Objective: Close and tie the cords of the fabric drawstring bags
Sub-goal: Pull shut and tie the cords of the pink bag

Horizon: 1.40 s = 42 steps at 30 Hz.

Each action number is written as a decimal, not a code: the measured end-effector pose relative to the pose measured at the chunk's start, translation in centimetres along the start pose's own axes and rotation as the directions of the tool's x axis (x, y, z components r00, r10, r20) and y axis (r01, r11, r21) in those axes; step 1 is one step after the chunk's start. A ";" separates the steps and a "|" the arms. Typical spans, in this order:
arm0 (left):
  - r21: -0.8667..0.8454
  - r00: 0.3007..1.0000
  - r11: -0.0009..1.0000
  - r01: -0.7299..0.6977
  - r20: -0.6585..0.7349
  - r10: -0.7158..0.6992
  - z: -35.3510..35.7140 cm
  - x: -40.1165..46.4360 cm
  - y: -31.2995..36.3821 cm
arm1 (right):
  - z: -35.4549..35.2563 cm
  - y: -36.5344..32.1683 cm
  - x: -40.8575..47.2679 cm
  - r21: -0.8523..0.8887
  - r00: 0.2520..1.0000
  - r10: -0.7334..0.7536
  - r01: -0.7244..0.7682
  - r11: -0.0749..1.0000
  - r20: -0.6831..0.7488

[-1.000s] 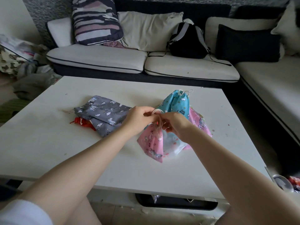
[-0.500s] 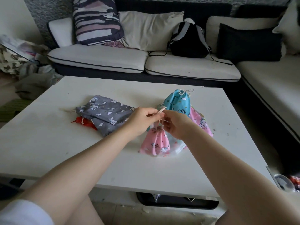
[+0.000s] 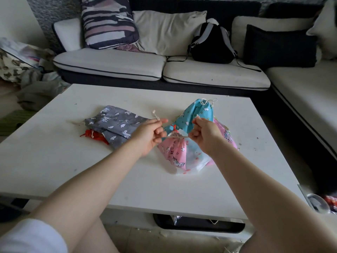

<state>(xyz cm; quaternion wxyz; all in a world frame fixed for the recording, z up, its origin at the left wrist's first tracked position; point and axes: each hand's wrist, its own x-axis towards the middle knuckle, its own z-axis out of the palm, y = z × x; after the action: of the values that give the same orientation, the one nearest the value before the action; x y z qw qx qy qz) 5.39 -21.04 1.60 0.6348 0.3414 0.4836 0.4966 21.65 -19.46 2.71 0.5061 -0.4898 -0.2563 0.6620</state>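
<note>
A pink unicorn-print drawstring bag [image 3: 173,152] stands gathered at its neck on the white table [image 3: 54,161]. Its beige cord [image 3: 177,136] is knotted at the neck and stretched sideways. My left hand [image 3: 149,134] pinches one cord end, and my right hand [image 3: 205,133] grips the other end. Behind it a blue cloud-print bag [image 3: 197,114] sits cinched with a tied white cord. A grey unicorn bag [image 3: 116,123] lies flat to the left, over a red bag [image 3: 93,136]. Another pink bag [image 3: 228,136] shows behind my right hand.
A white bag or plastic piece [image 3: 196,159] lies under the pink bag. A grey sofa [image 3: 164,68] with cushions and a black backpack [image 3: 212,44] runs behind the table. Clutter is piled on the floor at left [image 3: 21,66].
My hands have drawn apart, pulling the cord ends outward left and right. The knot has tightened on the pink bag's neck.
</note>
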 end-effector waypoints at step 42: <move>0.342 0.970 0.929 -0.141 0.237 0.060 2.9 -0.7 -0.9 | 0.2 0.3 -0.6 -0.706 0.927 -0.324 0.356 0.612 0.186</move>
<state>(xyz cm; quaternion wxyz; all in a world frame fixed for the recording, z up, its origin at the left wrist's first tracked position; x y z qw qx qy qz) 8.45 -21.79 1.82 0.5861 0.5285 0.4732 0.3915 21.35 -20.10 2.73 0.3800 -0.5791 -0.5960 0.4064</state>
